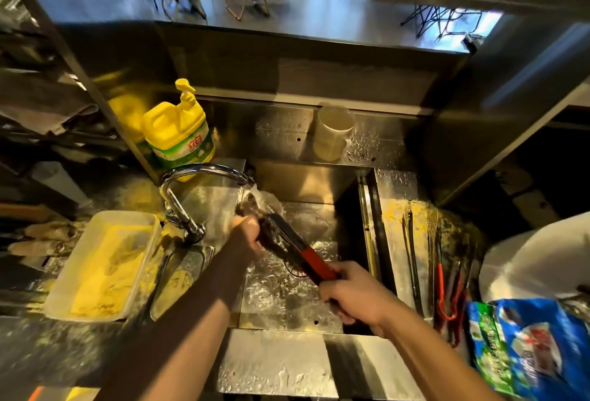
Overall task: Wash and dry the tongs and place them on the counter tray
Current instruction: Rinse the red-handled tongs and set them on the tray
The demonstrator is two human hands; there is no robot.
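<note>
Tongs (289, 245) held over sink (319, 183) under faucet (204, 174) water; our right hand (354, 297) grips red handle end, our left hand (247, 233) clasps metal tips.

— What's around that yellow soap jug (178, 132)?

— Steel everywhere. A steel wall panel (287, 132) right of it, a long shelf (319, 24) above catching bluish light.

— And left of the jug?

— Dim racks (41, 107), mostly shadow. Below it, a wet steel counter (274, 365), warm yellow glare on it.
</note>
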